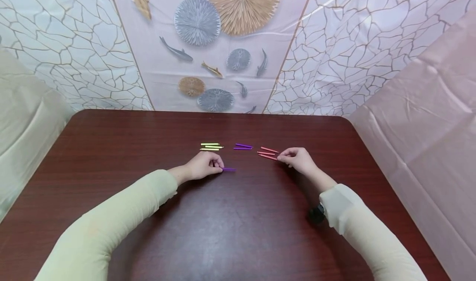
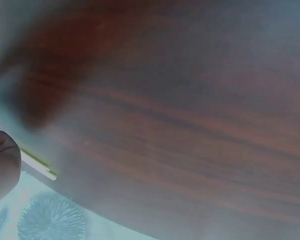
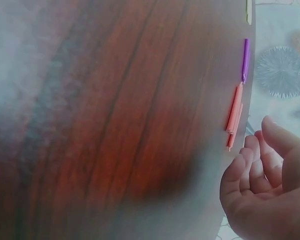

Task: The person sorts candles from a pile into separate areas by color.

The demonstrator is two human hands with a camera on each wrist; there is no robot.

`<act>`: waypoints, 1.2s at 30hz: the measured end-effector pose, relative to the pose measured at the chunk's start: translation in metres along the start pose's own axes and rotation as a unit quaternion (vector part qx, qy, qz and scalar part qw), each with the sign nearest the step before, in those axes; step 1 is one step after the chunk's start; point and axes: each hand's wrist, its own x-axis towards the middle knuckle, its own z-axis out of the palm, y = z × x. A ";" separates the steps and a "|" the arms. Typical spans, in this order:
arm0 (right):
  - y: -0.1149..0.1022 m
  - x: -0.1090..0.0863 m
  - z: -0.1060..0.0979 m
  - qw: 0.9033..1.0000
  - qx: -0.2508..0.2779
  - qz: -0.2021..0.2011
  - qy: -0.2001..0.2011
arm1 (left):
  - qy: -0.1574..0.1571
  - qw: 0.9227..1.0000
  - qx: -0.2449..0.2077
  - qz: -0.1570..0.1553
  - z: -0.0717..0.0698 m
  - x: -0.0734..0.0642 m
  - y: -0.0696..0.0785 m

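In the head view my left hand [image 1: 202, 165] pinches a thin purple candle [image 1: 229, 169] by its left end, low over the table. Behind that hand lie three yellow candles [image 1: 210, 146], side by side. Two more purple candles [image 1: 243, 146] rest in the middle. To their right are three coral candles [image 1: 267, 153], and my right hand [image 1: 297, 160] has its fingertips right at the end of the nearest one. The right wrist view shows this hand [image 3: 270, 180] with loosely bent fingers and the thumb apart from them, beside the coral candles [image 3: 234, 115].
A dark reddish wooden table [image 1: 223, 231] carries the candles in a row toward its far side. Behind it hangs a patterned cloth [image 1: 241, 45] with fish and round leaf shapes. A dark watch-like object [image 1: 317, 213] is at the right wrist.
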 end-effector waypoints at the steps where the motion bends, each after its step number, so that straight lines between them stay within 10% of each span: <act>1: 0.001 -0.001 -0.001 1.000 0.005 0.002 -0.001 | 0.002 1.000 -0.002 0.000 0.000 0.004 0.001; 17: -0.002 -0.014 -0.007 1.000 0.019 0.010 -0.012 | 0.048 0.996 0.066 -0.037 0.011 0.056 0.020; 36: 0.003 -0.018 -0.014 1.000 0.012 0.013 -0.013 | 0.063 0.977 0.171 -0.113 0.027 0.066 0.022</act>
